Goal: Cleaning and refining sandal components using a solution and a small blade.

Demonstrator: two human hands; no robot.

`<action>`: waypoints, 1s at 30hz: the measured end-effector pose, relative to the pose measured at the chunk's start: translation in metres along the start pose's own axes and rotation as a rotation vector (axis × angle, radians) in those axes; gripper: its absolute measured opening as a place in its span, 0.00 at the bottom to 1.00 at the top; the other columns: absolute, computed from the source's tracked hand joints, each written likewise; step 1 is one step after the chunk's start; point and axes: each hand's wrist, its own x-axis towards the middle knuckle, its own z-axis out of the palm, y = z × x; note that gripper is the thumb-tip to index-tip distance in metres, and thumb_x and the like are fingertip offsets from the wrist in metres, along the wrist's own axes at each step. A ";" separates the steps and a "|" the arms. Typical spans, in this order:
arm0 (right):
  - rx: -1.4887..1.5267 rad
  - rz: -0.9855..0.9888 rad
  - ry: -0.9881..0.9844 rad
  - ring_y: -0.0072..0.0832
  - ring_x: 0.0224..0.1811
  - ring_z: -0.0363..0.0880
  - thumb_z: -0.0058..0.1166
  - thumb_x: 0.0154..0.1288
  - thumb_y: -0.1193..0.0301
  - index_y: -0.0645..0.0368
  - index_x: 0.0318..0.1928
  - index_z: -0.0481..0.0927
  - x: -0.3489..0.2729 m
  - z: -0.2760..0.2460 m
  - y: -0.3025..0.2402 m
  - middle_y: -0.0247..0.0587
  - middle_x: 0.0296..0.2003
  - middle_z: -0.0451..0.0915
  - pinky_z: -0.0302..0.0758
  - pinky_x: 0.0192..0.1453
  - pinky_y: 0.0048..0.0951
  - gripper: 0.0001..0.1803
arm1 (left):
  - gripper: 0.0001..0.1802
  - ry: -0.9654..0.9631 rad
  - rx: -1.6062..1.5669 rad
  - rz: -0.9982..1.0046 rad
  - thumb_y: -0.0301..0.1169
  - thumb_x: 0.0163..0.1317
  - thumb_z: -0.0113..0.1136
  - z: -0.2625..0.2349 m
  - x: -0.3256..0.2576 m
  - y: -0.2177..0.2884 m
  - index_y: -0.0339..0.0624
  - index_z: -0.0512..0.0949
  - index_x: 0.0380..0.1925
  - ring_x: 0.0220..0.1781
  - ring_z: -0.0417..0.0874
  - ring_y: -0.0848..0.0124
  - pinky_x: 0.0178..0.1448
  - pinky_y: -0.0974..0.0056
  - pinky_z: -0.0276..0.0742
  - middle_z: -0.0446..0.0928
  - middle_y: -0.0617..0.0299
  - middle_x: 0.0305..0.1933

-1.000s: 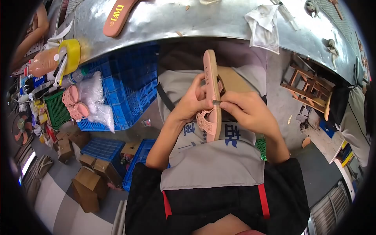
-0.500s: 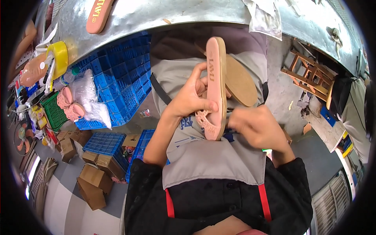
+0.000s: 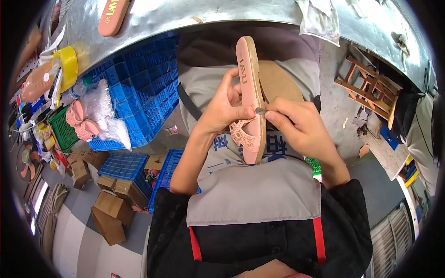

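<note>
pink sandal (image 3: 251, 99) stood on edge between my hands; i saw the left hand (image 3: 225, 109) closed around its side, the right hand (image 3: 296, 123) pinching a small grey piece (image 3: 260, 111) against its sole edge.

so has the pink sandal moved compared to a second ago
Yes. The pink sandal has risen away from the grey apron, its heel nearing the metal table edge.
</note>
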 end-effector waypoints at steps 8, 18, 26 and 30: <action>-0.100 -0.049 0.019 0.39 0.21 0.74 0.57 0.71 0.71 0.62 0.34 0.78 -0.019 0.006 0.003 0.44 0.21 0.74 0.67 0.27 0.33 0.08 | 0.62 -0.006 0.018 0.042 0.38 0.41 0.87 -0.001 0.004 -0.001 0.43 0.54 0.71 0.51 0.80 0.65 0.56 0.61 0.76 0.76 0.52 0.52; 0.013 -0.120 -0.339 0.41 0.24 0.79 0.58 0.69 0.70 0.59 0.34 0.80 -0.024 -0.002 0.002 0.41 0.24 0.79 0.73 0.30 0.36 0.07 | 0.61 0.058 -0.002 0.120 0.49 0.41 0.85 -0.003 0.008 -0.005 0.41 0.57 0.71 0.31 0.78 0.72 0.35 0.69 0.74 0.73 0.62 0.31; -0.074 -0.215 -0.089 0.46 0.27 0.79 0.57 0.69 0.71 0.59 0.36 0.79 -0.008 -0.006 -0.007 0.45 0.26 0.78 0.73 0.31 0.39 0.06 | 0.63 0.045 0.010 0.119 0.49 0.41 0.86 -0.002 0.005 -0.003 0.41 0.56 0.72 0.33 0.79 0.73 0.36 0.71 0.75 0.74 0.61 0.34; -0.268 -0.289 0.109 0.47 0.30 0.80 0.56 0.69 0.70 0.59 0.36 0.79 0.020 -0.002 -0.001 0.45 0.28 0.79 0.73 0.31 0.40 0.06 | 0.65 0.021 -0.041 0.070 0.43 0.38 0.88 0.006 0.005 0.001 0.44 0.53 0.73 0.40 0.83 0.73 0.42 0.70 0.81 0.78 0.59 0.45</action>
